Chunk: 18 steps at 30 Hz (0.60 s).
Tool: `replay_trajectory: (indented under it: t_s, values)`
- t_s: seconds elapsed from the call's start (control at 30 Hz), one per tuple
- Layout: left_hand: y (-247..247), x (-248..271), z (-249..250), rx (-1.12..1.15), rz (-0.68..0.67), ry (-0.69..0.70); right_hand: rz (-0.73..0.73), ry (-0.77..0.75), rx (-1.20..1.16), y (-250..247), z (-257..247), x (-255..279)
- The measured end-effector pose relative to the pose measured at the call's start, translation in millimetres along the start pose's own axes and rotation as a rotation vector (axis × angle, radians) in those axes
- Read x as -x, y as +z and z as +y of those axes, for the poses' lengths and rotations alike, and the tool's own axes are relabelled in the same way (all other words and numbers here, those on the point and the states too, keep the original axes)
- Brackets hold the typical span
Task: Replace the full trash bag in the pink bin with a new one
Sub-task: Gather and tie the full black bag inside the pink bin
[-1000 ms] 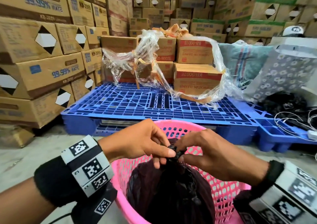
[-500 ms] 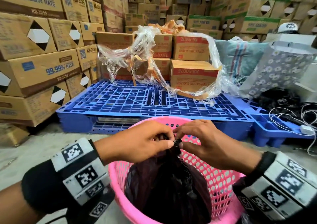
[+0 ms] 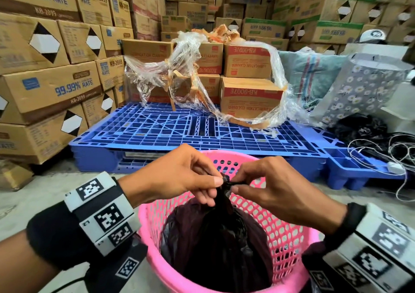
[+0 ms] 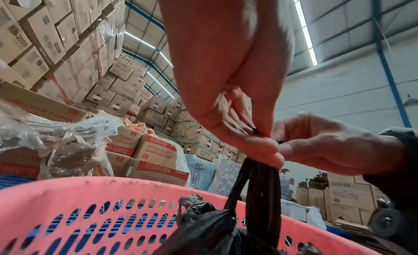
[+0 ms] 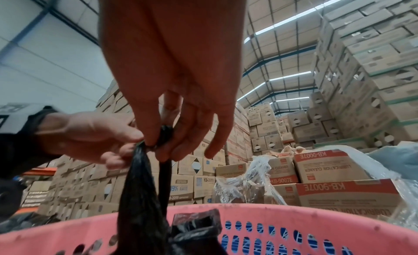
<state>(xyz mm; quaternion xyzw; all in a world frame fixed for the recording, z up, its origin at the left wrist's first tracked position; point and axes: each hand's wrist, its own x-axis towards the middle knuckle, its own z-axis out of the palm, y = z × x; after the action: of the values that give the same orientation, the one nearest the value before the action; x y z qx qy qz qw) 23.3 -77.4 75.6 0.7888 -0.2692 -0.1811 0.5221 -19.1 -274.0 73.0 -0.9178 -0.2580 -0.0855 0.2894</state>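
Note:
A full black trash bag (image 3: 220, 245) sits inside the pink perforated bin (image 3: 289, 238) at the bottom centre of the head view. Its gathered neck rises above the rim. My left hand (image 3: 211, 185) pinches the neck from the left, thumb and fingers closed on the twisted plastic. From the right, my right hand (image 3: 235, 183) pinches the short black end at the top. In the left wrist view the trash bag (image 4: 260, 191) hangs taut below the left hand (image 4: 267, 144), over the bin (image 4: 68, 196). The right wrist view has the right hand (image 5: 158, 142) holding the trash bag (image 5: 140, 196) above the bin (image 5: 294, 217).
A blue plastic pallet (image 3: 179, 133) lies just behind the bin, carrying cartons (image 3: 249, 97) draped in loose clear wrap (image 3: 179, 77). Stacked cartons (image 3: 45, 90) wall the left and back. A floral bag (image 3: 361, 86), black bags and white cords (image 3: 395, 151) lie at the right.
Both hands stayed pinched on the bag's neck, working its top; the right fingers shifted slightly along the black end. The head view tilted a little, with the bin in the same place.

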Motion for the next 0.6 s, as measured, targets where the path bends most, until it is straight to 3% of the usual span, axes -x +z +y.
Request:
replay_trajectory:
  t_s: [0.1, 0.23, 0.3, 0.37, 0.43, 0.6]
  values:
    - [-1.5, -1.2, -1.3, -0.136, 0.019, -0.036, -0.034, 0.032, 0.102, -5.5, 5.2, -0.4]
    - [-15.4, 2.3, -13.0, -0.940, -0.054, -0.007, -0.268, 0.182, 0.519, -9.9, 22.7, 12.6]
    - [-19.0, 4.1, -19.8, -1.171, -0.060, -0.083, -0.390, 0.289, 0.654, -9.3, 26.0, 18.6]
    - [-15.9, 3.8, -22.4, -1.295, -0.022, -0.099, -0.396, 0.310, 0.725, -9.8, 25.9, 19.0]
    - [-18.2, 0.5, -24.7, -1.199, 0.037, -0.076, -0.309, 0.310, 0.666, -15.3, 25.6, 15.8]
    - [-24.6, -2.4, -7.0, -0.348, 0.145, -0.032, -0.067, 0.167, 0.152, -26.2, 17.8, 6.3]
